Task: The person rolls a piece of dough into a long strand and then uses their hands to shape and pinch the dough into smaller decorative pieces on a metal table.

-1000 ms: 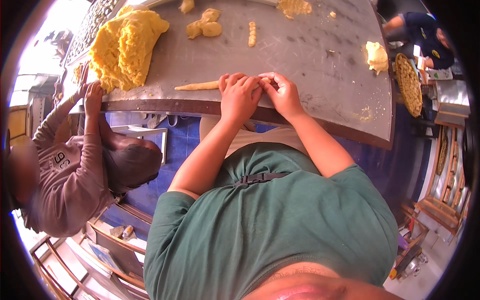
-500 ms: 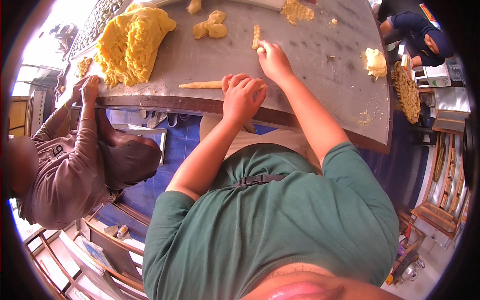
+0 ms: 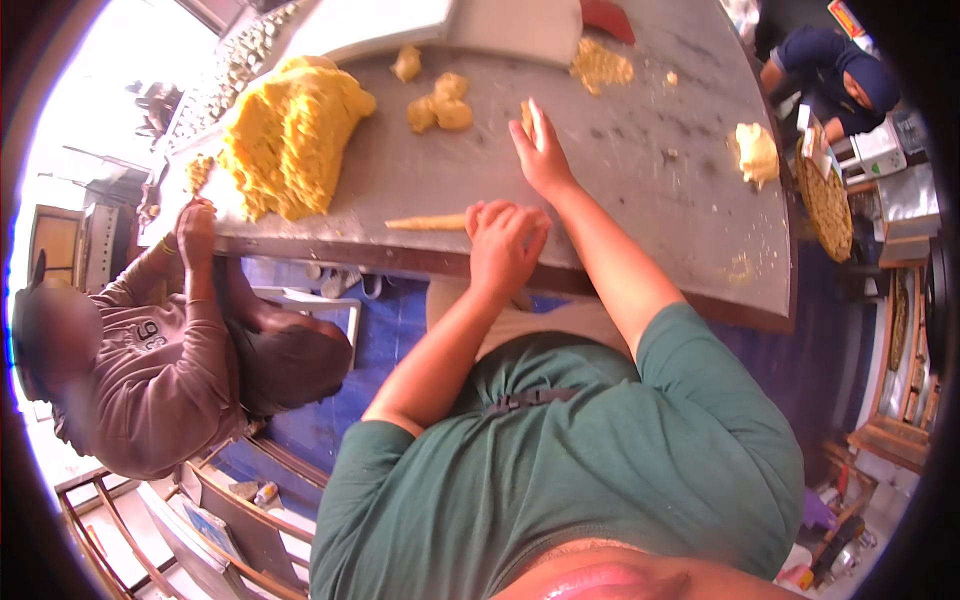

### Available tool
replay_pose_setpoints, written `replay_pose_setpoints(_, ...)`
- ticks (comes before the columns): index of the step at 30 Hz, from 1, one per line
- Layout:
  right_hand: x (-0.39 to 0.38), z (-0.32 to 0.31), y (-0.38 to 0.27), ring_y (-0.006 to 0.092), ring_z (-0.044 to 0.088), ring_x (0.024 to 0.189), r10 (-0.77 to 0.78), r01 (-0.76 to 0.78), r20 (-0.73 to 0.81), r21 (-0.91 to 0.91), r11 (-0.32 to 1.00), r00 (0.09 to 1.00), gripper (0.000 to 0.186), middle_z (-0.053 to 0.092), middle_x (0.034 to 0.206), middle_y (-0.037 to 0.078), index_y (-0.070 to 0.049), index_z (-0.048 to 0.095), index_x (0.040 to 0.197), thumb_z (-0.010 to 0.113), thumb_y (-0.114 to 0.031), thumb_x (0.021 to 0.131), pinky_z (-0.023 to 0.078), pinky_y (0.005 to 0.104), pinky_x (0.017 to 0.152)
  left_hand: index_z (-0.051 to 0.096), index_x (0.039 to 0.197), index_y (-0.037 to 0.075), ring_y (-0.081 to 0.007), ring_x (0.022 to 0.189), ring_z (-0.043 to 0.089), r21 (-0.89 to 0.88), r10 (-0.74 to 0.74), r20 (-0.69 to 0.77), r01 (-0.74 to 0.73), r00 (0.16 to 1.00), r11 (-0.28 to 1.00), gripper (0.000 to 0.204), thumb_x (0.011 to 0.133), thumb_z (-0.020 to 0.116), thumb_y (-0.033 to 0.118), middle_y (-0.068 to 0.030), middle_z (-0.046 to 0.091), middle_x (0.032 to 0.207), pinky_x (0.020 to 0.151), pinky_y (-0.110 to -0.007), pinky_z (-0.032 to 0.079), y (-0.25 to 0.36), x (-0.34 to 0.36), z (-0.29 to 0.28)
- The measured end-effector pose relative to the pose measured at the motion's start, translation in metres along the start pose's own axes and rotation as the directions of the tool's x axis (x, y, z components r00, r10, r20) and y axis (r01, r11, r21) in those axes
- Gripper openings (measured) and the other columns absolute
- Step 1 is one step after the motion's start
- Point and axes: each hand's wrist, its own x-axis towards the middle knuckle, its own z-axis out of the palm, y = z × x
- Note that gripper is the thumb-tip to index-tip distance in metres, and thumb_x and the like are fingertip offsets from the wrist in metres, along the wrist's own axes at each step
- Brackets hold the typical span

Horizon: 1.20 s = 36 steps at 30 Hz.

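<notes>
A thin rope of pale yellow dough (image 3: 425, 223) lies near the table's front edge, its tapered end pointing left. My left hand (image 3: 505, 240) is curled over the right end of that rope, closed around it, hiding the tip. Farther up and to the right, my right hand (image 3: 543, 155) stretches out flat with its thumb apart. It rests against a short row of small dough pieces (image 3: 526, 115), mostly covered by the fingers. Several rounded dough lumps (image 3: 440, 105) sit together to the left of it, with a single small lump (image 3: 406, 63) beyond them.
A big yellow dough mass (image 3: 295, 140) stands on the table (image 3: 640, 220) at the left. Seated beside it, a co-worker (image 3: 165, 370) handles dough bits. White trays (image 3: 510, 28), a red scraper-like piece (image 3: 608, 20), crumbly dough (image 3: 600, 66) and a pale lump (image 3: 755, 155) lie beyond. Another person (image 3: 835, 75) bends over a round basket (image 3: 826, 205).
My right hand has opened from a pinch and laid its fingers along the row of dough pieces. My left hand still covers the rope's end. The whole view has shifted slightly.
</notes>
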Motion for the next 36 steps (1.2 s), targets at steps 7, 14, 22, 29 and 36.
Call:
replay_pose_setpoints(7,-0.069,-0.069,-0.060,0.0065,0.054,0.072,0.093,-0.121,0.212,0.126,0.985,0.973,0.031,0.057,0.080,-0.002,-0.002,0.057,0.124,0.049,-0.029,0.110,0.048,0.0236,0.069,0.072,0.101,0.016,-0.0265,0.107,0.060,-0.024,-0.067,-0.042,0.066,0.997,0.998,0.014,0.088,0.072,0.022,-0.0024,0.070,0.097,0.102,-0.048,0.036,-0.007,-0.005,-0.002)
replay_pose_setpoints(14,-0.107,-0.082,-0.063,0.0168,0.072,0.078,0.152,-0.084,0.349,-0.204,0.975,0.925,0.024,0.075,0.087,0.010,-0.002,0.069,0.103,0.074,-0.024,0.095,0.056,0.0316,0.071,0.072,0.113,0.016,-0.0247,0.112,0.062,0.005,-0.214,0.103,0.214,0.971,0.977,0.026,0.089,0.072,0.024,-0.0033,0.072,0.101,0.112,-0.050,0.030,0.004,-0.001,-0.005)
replay_pose_setpoints(22,-0.105,-0.083,-0.070,0.0277,0.072,0.085,-0.154,0.229,0.351,-0.185,0.956,0.924,0.022,0.073,0.095,0.017,-0.003,0.070,0.113,0.069,-0.016,0.096,0.056,0.0356,0.077,0.071,0.109,0.017,-0.0214,0.114,0.061,0.142,-0.143,0.129,0.124,0.981,0.982,0.022,0.089,0.069,0.024,-0.0010,0.072,0.104,0.114,-0.052,0.028,-0.002,-0.007,0.002)
replay_pose_setpoints(29,-0.105,-0.089,-0.065,0.0272,0.070,0.083,-0.102,0.145,0.240,-0.168,0.975,0.965,0.016,0.073,0.096,0.016,-0.003,0.068,0.103,0.069,-0.018,0.098,0.055,0.0367,0.077,0.072,0.087,0.016,-0.0251,0.105,0.063,0.178,-0.031,0.084,0.015,0.996,0.984,0.008,0.082,0.074,0.023,-0.0032,0.067,0.087,0.107,-0.047,0.035,-0.010,-0.006,0.014)
replay_pose_setpoints(36,-0.084,-0.078,-0.050,0.0327,0.069,0.086,-0.072,0.123,0.245,-0.196,0.973,0.967,0.020,0.071,0.093,0.015,-0.009,0.073,0.111,0.066,-0.021,0.096,0.056,0.0404,0.081,0.075,0.092,0.018,-0.0233,0.103,0.064,0.045,0.080,-0.063,-0.078,0.995,0.996,0.010,0.084,0.077,0.024,-0.0012,0.071,0.090,0.104,-0.046,0.036,0.003,-0.003,-0.002)
